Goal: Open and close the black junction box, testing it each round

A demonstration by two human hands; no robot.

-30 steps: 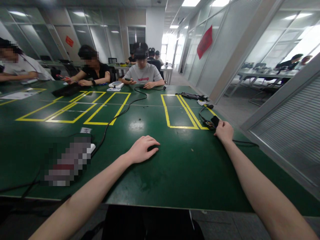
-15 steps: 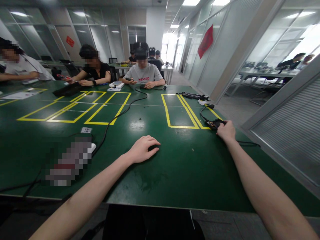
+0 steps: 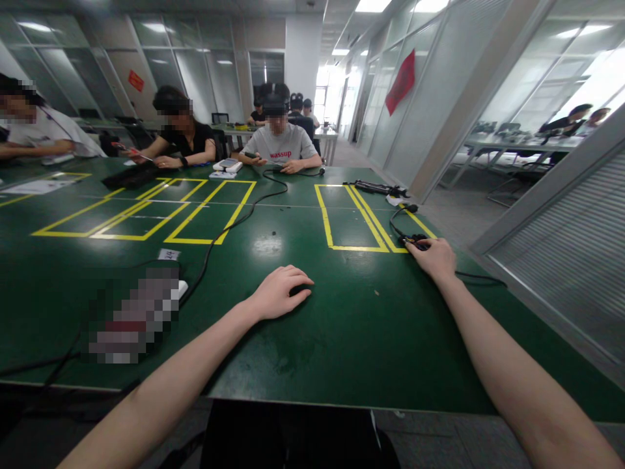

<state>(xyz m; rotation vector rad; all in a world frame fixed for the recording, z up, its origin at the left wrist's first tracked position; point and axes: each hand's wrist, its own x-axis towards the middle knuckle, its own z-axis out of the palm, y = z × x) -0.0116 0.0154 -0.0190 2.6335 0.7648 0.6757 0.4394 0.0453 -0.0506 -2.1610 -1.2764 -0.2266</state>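
My left hand rests palm down on the green table, fingers loosely curled, with nothing visible in it. My right hand reaches to the right side of the table and closes over a small black device with a black cable. The device lies at the corner of a yellow taped rectangle. Most of the device is hidden under my fingers.
A long black cable runs across the table toward a person in a grey shirt seated opposite. Two other people sit at the far left. A black tool lies at the far right edge. More yellow taped boxes mark the left.
My right hand shifted slightly left and forward over the black device, covering more of it. The left hand stayed still.
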